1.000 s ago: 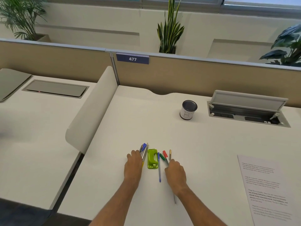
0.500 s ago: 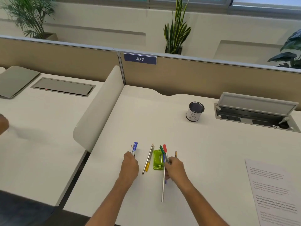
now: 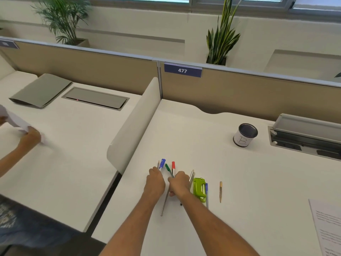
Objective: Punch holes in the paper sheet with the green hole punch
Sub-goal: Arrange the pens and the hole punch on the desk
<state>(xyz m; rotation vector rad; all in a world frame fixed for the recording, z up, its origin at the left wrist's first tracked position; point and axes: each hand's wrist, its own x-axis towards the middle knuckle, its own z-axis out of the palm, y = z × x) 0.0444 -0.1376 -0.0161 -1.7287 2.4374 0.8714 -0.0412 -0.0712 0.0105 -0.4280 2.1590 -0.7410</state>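
White tabletop [image 3: 239, 182], both hands at centre frame clenched on pens, left hand [image 3: 156, 182], right hand [image 3: 180, 183], green hole punch [image 3: 199, 188] just right, paper sheet [image 3: 328, 224] lower right.

Single head-worn wide-angle view, aimed forward and down across a white desk [image 3: 239, 182]. Both forearms are seen entering from the bottom edge, hands close below the lens. Partition [image 3: 258, 93] and window plants are taken in beyond. No second view.
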